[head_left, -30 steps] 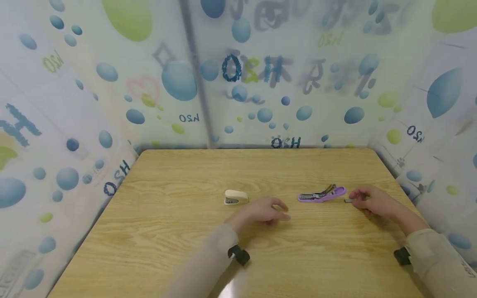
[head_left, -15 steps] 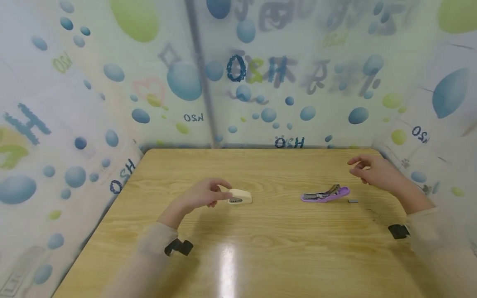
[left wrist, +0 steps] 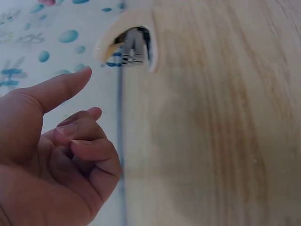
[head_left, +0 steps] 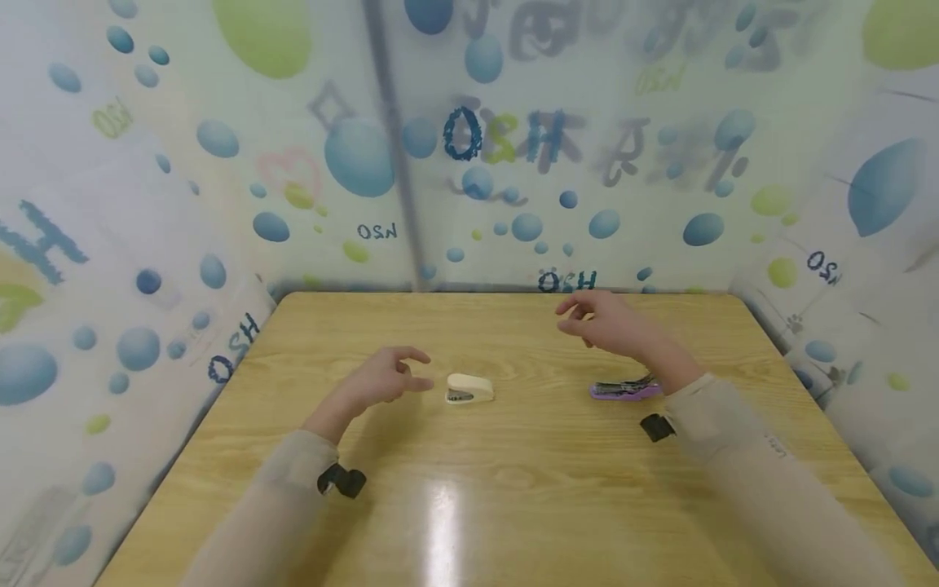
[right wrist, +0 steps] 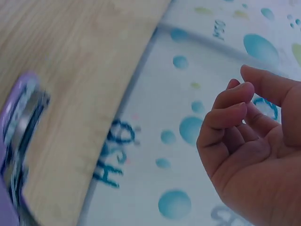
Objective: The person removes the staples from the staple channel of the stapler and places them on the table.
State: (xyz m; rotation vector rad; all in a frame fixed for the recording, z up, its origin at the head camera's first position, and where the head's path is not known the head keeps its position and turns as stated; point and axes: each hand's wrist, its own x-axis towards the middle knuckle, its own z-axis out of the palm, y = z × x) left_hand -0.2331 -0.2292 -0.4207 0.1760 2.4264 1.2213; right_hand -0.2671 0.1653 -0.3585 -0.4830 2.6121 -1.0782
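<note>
In the head view a small cream stapler [head_left: 475,386] lies on the table, its mouth facing left. My left hand [head_left: 377,378] hovers just left of it, apart from it. The left wrist view shows that hand [left wrist: 61,150] with thumb extended and other fingers loosely bent, holding nothing; the stapler [left wrist: 132,20] is beyond the fingertips. My right hand [head_left: 605,323] hangs above the far part of the table, also holding nothing, its fingers loosely bent. Below its wrist lies an opened purple stapler [head_left: 623,393], partly covered by the forearm. The grey strip near it is hidden.
The wooden table [head_left: 513,505] reaches back to a patterned curtain [head_left: 499,204], which also hangs along both sides. Each wrist wears a black camera strap; the right one [head_left: 657,427] is close to the purple stapler.
My right hand let go of the small grey strip, rose and moved left over the purple stapler. My left hand swung left past the cream stapler, then drew slightly back from it.
</note>
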